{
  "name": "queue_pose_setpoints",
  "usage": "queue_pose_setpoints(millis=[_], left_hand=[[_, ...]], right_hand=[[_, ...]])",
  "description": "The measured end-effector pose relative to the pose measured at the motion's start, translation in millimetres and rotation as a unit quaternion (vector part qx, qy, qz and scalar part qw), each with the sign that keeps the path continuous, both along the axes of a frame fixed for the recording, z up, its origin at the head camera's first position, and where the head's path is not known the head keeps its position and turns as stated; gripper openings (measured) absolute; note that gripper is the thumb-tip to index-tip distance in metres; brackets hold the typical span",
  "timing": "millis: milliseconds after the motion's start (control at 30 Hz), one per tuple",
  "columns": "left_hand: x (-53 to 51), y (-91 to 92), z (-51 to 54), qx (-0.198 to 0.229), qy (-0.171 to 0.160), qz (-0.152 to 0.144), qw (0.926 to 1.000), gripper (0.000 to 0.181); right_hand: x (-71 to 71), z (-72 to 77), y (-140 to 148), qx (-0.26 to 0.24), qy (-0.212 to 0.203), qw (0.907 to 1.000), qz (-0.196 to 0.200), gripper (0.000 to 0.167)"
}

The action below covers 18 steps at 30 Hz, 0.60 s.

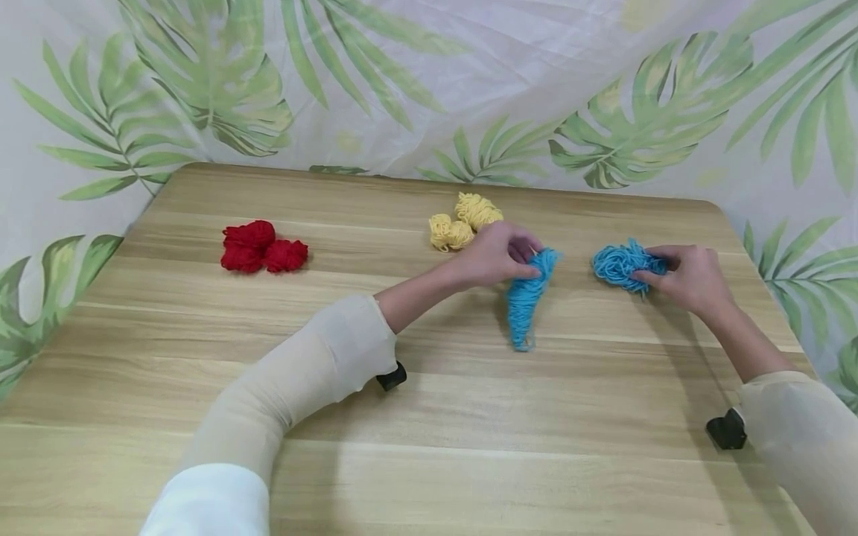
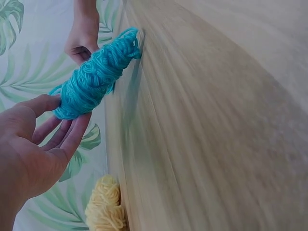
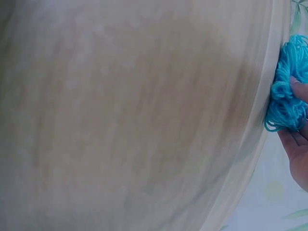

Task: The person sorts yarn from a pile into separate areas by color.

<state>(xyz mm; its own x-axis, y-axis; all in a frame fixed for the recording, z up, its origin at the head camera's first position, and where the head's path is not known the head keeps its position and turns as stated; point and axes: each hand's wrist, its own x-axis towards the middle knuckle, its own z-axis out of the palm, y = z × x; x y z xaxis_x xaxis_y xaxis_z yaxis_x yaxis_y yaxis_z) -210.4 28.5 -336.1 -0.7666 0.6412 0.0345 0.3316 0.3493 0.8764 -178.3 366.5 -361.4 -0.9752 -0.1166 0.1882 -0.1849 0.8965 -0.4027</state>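
My left hand [image 1: 492,254] pinches the upper end of a long blue yarn bundle [image 1: 526,301], which hangs down tapering toward a looped tip. In the left wrist view the thumb and fingers of that hand [image 2: 41,144] hold one end of the blue bundle [image 2: 91,79]. To the right, my right hand [image 1: 693,279] grips a rounder, looser blue yarn ball [image 1: 625,266] by its right side. The right wrist view shows this ball [image 3: 288,86] at the edge of the picture, between thumb and fingers.
Yellow yarn balls [image 1: 450,232] sit at the back middle of the wooden table [image 1: 469,461], just beyond my left hand. A cluster of red yarn balls [image 1: 249,249] lies at the left. A leaf-patterned cloth [image 1: 509,74] hangs behind the table.
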Motion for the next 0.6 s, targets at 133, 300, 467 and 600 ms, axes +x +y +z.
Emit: queue_pose_setpoints(millis=[133, 300, 467, 600], left_hand=[[-0.2, 5.0, 0.1, 0.004, -0.013, -0.001, 0.9999, 0.034], [-0.8, 10.8, -0.1, 0.004, -0.028, -0.002, 0.9996, 0.035], [-2.8, 18.2, -4.5, 0.013, -0.024, 0.002, 0.9996, 0.033], [-4.2, 23.4, -7.3, 0.013, -0.029, 0.016, 0.9994, 0.033]], right_hand=[[-0.2, 0.9, -0.8, 0.003, -0.005, 1.0, -0.002, 0.043], [-0.3, 1.1, -1.3, 0.003, -0.008, 1.0, -0.004, 0.043], [-0.4, 2.1, -1.7, 0.004, -0.005, 1.0, -0.001, 0.042], [-0.4, 2.7, -2.1, 0.005, -0.007, 1.0, -0.001, 0.042]])
